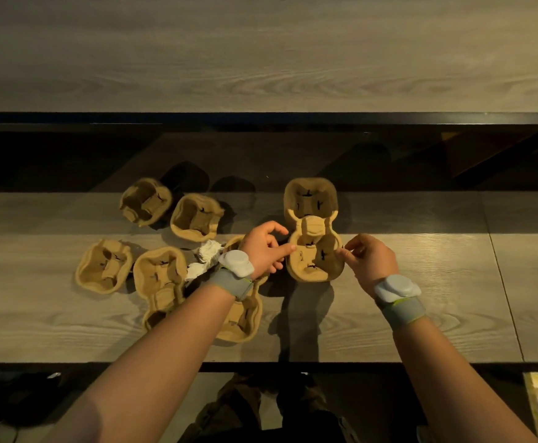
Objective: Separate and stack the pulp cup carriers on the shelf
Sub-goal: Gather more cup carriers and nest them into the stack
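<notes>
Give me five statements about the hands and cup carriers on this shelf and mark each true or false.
1. Both hands touch the same two-cup carrier. True.
2. The left hand is at that carrier's right edge. False: it is at the left edge; the right hand is at the right.
3. Crumpled white paper lies among the carriers on the left. True.
4. Each wrist wears a grey band. True.
5. The loose carriers on the left are neatly stacked. False: they lie scattered side by side.
</notes>
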A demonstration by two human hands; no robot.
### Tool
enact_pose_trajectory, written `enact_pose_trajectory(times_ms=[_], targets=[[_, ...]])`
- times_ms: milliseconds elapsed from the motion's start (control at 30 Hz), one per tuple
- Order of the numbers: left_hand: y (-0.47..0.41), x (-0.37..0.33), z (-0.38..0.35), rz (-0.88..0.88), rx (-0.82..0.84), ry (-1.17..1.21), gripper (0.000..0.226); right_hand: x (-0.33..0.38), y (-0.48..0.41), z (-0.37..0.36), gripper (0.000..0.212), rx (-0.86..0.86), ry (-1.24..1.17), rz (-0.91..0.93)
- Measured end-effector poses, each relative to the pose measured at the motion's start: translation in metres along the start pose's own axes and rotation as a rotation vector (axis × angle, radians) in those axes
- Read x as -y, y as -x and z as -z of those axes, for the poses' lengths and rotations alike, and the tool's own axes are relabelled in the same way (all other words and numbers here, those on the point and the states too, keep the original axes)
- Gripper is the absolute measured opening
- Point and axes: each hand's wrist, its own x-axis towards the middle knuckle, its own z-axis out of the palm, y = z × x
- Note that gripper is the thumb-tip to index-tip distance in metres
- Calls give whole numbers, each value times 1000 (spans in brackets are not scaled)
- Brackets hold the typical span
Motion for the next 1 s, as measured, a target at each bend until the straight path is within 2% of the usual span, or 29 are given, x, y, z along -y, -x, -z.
enact_pose_trajectory(times_ms=[100,167,267,400,567,667,833,933,1000], targets=[[6,-2,20,-3,-58,23,16,17,4,5,15,7,-83,16],[13,2,39,9,-107,61,8,34,12,3,9,84,-212,44],[28,19,62,51,-164,113,9,58,28,-16,10,202,-284,91],[55,45,86,129,-245,111,14,82,49,-52,21,357,-237,115],[73,60,90,264,-198,271,38,89,65,-79,50,550,-348,-78],[84,64,85,352,-109,351,53,81,80,-93,63,558,-452,-193],[90,66,79,411,8,326,57,83,83,-108,42,599,-579,-323],[92,66,75,372,-33,302,45,86,82,-115,36,525,-492,-188],[93,63,75,327,-55,305,46,87,81,-116,33,464,-455,-112]])
